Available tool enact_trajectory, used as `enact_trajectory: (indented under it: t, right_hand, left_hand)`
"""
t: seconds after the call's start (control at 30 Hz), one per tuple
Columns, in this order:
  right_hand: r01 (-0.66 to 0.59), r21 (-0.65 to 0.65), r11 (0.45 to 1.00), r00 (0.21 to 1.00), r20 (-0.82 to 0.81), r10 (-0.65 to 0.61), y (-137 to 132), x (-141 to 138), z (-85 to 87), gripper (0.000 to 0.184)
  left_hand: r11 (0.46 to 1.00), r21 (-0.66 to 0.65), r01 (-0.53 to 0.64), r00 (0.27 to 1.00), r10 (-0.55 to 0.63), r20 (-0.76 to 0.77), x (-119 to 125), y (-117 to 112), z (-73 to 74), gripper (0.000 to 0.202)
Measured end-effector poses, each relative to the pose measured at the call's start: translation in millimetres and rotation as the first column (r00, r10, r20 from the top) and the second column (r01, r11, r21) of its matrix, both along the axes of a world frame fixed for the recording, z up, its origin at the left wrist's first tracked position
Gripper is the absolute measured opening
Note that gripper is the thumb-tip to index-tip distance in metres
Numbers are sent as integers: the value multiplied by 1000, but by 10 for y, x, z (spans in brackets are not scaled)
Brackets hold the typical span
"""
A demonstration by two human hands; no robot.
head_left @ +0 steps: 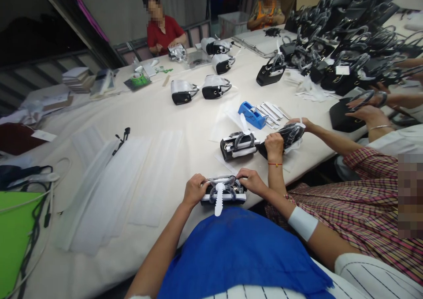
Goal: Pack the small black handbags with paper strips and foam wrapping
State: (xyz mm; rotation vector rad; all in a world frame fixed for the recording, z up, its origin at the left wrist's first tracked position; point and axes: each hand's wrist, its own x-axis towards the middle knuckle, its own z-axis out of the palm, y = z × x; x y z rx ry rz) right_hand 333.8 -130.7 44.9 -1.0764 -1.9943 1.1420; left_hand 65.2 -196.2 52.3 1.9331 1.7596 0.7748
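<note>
A small black handbag [206, 200] lies at the table's near edge, right in front of me. Its two handles are wrapped in clear film, and a white notched plastic strip [218, 199] hangs from them. White strips run along the bag's top. My left hand [195, 189] is closed, pinching the bag's left end. At the opposite end, my right hand [253, 182] grips the upper corner with bent fingers. Just beyond stands a second black handbag [239, 147] with similar white strips and a white tag.
Thin white foam sheets [109, 202] spread to my left. A blue tape dispenser [253, 114] sits beyond the bags, beside white strips [272, 113]. At my right, a co-worker's hand [274, 145] handles another bag. Wrapped bags [183, 91] and a large pile of bags [350, 47] stand farther back.
</note>
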Motion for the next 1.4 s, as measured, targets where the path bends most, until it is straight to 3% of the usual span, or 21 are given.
enact_trajectory:
  t: [0.3, 0.43, 0.57, 0.77, 0.83, 0.9, 0.97, 1.1, 1.2, 1.27, 1.33, 1.4]
  right_hand:
    - [56, -27, 998, 993, -105, -59, -76, 41, -54, 16]
    - [82, -171, 982, 975, -192, -115, -147, 100, -128, 18]
    - [112, -419, 901, 908, -324, -264, -145, 119, -147, 37]
    - [38, -617, 786, 825, -425, -373, 63, -90, -113, 53]
    - [29, -706, 707, 767, -438, -469, 140, -143, -110, 55]
    - [40, -759, 650, 660, -468, -588, 199, -153, -89, 51]
    - [92, -767, 635, 558, -488, -671, 232, -130, -41, 42]
    - [197, -771, 605, 434, -485, -759, 238, -78, 34, 33]
    - [279, -836, 474, 335, -377, -863, 210, -84, 4, 33]
    - [390, -829, 401, 335, -278, -900, 193, -97, -26, 31]
    - [493, -768, 408, 360, -247, -900, 210, -96, -16, 32]
    - [594, -639, 490, 395, -299, -869, 281, -72, 63, 35]
  left_hand:
    - [995, -94, 38, 997, -32, 69, -86, 97, 58, 10]
    - [996, -61, 62, 994, -57, 89, -80, 37, 60, 11]
    - [998, 1, 60, 993, -60, 98, -38, -90, 75, 13]
    - [999, 0, 52, 993, -52, 104, 1, -200, 82, 14]
    - [998, 10, 54, 993, -55, 105, -15, -194, 55, 13]
    - [998, 26, 57, 992, -60, 110, -37, -176, 25, 11]
    - [997, 41, 61, 991, -65, 114, -52, -163, 5, 11]
    - [996, 67, 55, 992, -62, 113, -65, -158, -19, 13]
    - [996, 77, 45, 992, -54, 110, -85, -154, -57, 16]
    - [996, 83, 37, 993, -46, 106, -107, -150, -95, 18]
    - [995, 91, 39, 993, -49, 104, -131, -146, -136, 18]
    - [994, 98, 56, 992, -66, 105, -150, -144, -172, 17]
